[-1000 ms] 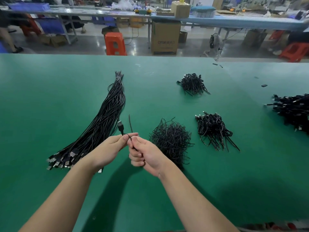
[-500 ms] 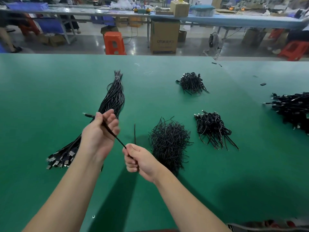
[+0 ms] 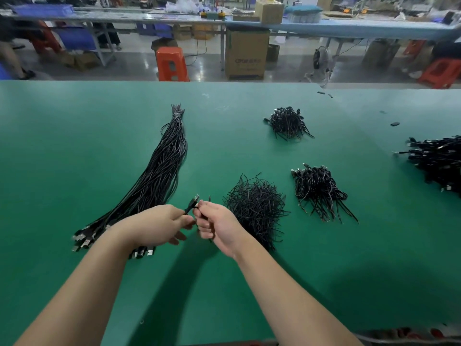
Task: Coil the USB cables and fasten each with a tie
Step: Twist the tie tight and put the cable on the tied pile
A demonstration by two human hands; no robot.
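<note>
The USB cable (image 3: 193, 203) is being pinched between the left hand (image 3: 159, 224) and right hand (image 3: 216, 224), apparently for coiling, with the tie pile (image 3: 255, 209) waiting at three o'clock.

Both forearms reach fwd — left hand (image 3: 159, 224) & right hand (image 3: 217, 222) nearly touching, fingers curled in pinches.
</note>
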